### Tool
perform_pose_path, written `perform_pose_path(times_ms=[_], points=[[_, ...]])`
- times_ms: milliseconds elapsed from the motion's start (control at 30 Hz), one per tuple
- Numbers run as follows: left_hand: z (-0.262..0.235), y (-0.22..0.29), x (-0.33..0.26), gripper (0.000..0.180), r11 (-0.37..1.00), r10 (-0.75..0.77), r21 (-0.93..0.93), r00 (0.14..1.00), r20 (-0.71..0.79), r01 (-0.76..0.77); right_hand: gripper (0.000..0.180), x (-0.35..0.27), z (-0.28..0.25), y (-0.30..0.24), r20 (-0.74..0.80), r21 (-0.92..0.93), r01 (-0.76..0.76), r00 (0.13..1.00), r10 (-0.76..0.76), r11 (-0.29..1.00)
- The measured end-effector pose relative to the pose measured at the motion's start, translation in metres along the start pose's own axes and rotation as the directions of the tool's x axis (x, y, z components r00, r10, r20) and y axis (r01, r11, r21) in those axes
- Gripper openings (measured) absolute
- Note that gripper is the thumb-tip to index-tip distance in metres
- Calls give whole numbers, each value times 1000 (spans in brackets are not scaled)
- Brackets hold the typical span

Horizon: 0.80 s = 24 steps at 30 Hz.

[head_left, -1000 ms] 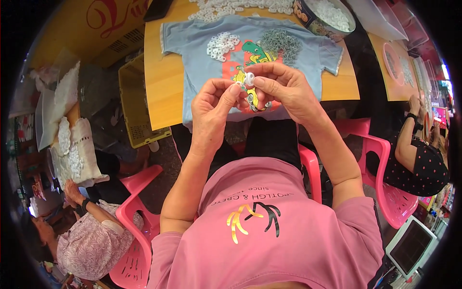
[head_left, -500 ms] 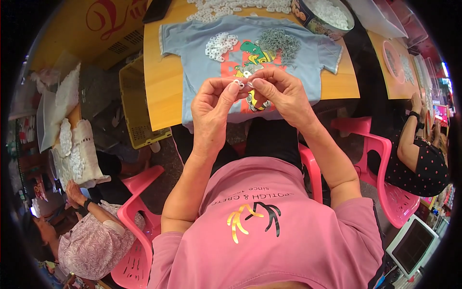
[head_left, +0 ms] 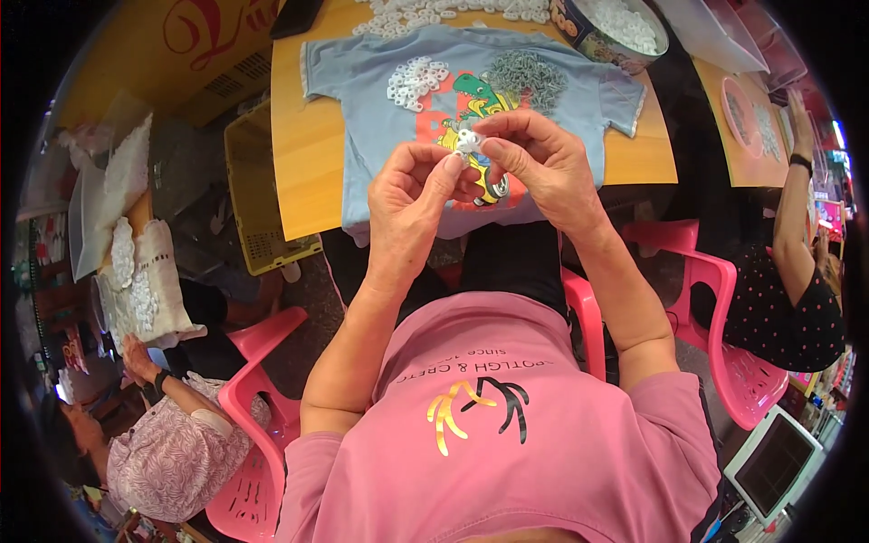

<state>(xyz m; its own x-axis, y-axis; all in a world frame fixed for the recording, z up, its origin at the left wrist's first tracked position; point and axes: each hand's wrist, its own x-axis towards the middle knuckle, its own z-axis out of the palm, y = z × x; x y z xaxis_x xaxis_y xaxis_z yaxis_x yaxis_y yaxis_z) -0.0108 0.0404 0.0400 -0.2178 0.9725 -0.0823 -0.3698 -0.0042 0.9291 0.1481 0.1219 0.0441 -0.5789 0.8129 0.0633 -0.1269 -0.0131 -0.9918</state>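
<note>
My left hand (head_left: 418, 195) and my right hand (head_left: 536, 161) meet above the near edge of a light blue child's shirt (head_left: 380, 118) with a dinosaur print. Between the fingertips of both hands is a small white plastic piece (head_left: 467, 142). On the shirt lie a pile of white pieces (head_left: 416, 80) at the left and a pile of grey metal pieces (head_left: 529, 76) at the right. The shirt is spread on a wooden table (head_left: 308, 154).
A round tin (head_left: 608, 29) of white pieces stands at the table's back right, with more white pieces (head_left: 434, 11) strewn behind the shirt. A yellow crate (head_left: 255, 208) sits left of the table. Pink chairs (head_left: 724, 335) surround me; one person sits at lower left (head_left: 172, 443), another at right (head_left: 801, 290).
Both hands have stayed together over the shirt, with the fingers shifting slightly as they work the small white piece.
</note>
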Motion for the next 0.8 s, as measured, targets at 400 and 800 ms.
perform_pose_path(times_ms=[400,800], points=[[-3,-1,1,14,999,3,36,1000,-6,-3,22,-1,6,1,-49,-29,21,999,-23,999],[-5,0,2,13,998,-15,65,1000,-15,16,22,1,4,3,-13,-124,28,999,-30,992]])
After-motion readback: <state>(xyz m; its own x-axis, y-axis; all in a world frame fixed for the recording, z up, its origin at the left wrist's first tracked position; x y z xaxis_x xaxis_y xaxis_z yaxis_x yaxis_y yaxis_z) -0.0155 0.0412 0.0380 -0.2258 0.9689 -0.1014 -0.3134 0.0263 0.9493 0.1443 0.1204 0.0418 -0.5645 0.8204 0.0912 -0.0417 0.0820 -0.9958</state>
